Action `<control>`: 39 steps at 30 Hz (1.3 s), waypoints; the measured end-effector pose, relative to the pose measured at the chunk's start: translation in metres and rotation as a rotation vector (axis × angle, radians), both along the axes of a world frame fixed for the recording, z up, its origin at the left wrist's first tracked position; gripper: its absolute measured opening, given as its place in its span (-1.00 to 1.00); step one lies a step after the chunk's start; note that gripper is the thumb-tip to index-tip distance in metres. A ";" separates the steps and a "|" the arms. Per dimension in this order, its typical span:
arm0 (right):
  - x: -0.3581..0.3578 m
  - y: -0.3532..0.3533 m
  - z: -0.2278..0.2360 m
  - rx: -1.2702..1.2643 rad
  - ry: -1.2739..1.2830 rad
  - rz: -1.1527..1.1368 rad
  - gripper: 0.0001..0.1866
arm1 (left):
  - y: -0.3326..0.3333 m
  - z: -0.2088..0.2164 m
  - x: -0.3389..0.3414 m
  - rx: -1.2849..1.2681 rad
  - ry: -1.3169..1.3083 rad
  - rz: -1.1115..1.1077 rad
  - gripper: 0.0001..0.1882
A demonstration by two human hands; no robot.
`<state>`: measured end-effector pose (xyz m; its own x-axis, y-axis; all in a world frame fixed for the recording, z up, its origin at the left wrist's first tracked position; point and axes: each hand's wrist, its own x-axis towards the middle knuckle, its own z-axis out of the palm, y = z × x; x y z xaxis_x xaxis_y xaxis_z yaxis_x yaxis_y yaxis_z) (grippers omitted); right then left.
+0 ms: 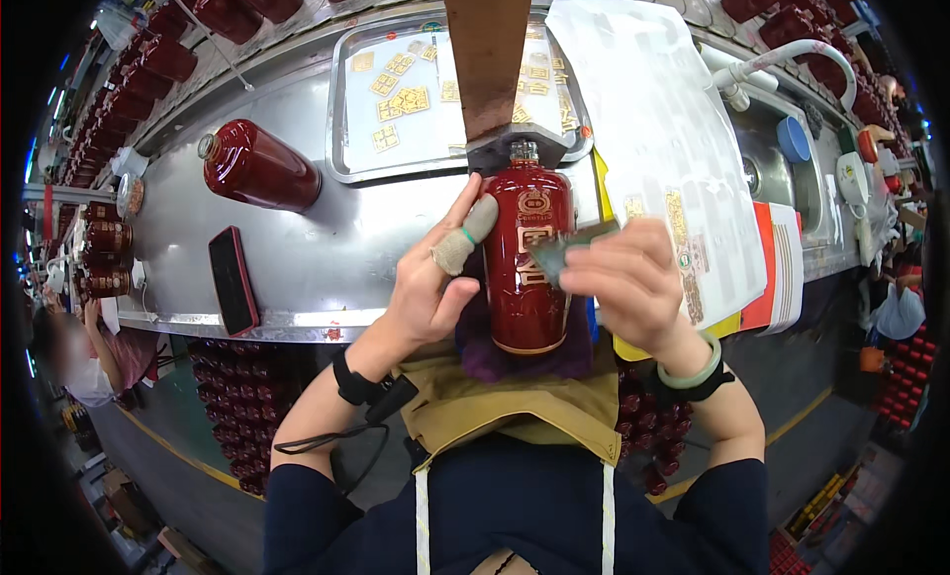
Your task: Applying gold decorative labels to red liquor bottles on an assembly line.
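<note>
A dark red glass bottle [529, 308] leans in front of me with its clear neck away from me, its lower end on a purple cloth [475, 349]. Gold emblems and lettering mark its face. My left hand [432, 278] steadies the bottle's left side, fingers stretched along it and thumb near the glass. Grey-beige finger cots [455, 250] cover some of its fingers. In my right hand [633, 278] is a thin, flat greenish scraper-like piece [566, 250], pinched between the fingers, its edge against the gold lettering. The hand partly hides the piece.
A second red bottle [259, 167] lies on the metal bench, near a phone [233, 281]. Behind stands a metal tray [341, 100] of gold stickers, below a brown upright bar [488, 50]. White sheets [653, 100] and a sink [816, 194] are to the right.
</note>
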<state>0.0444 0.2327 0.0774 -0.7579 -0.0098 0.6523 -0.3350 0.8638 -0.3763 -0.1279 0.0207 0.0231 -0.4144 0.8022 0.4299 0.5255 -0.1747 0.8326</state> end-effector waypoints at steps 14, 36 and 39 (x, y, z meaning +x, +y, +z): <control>-0.012 0.004 0.022 0.148 -0.023 0.024 -0.63 | 0.042 0.033 0.039 0.002 -0.761 0.184 -0.36; 0.003 0.050 0.025 -0.539 -0.428 -0.493 -0.49 | 0.041 0.031 -0.008 -0.106 0.250 0.125 -0.05; 0.040 0.145 -0.008 -0.474 -0.348 -0.650 -0.60 | 0.029 0.027 0.002 -0.081 0.083 0.155 0.00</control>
<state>0.0846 0.3776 0.0693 -0.6761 0.7065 0.2091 0.3695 0.5706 -0.7334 -0.1259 0.0500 0.0506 -0.5014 0.7650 0.4042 0.6086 -0.0202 0.7932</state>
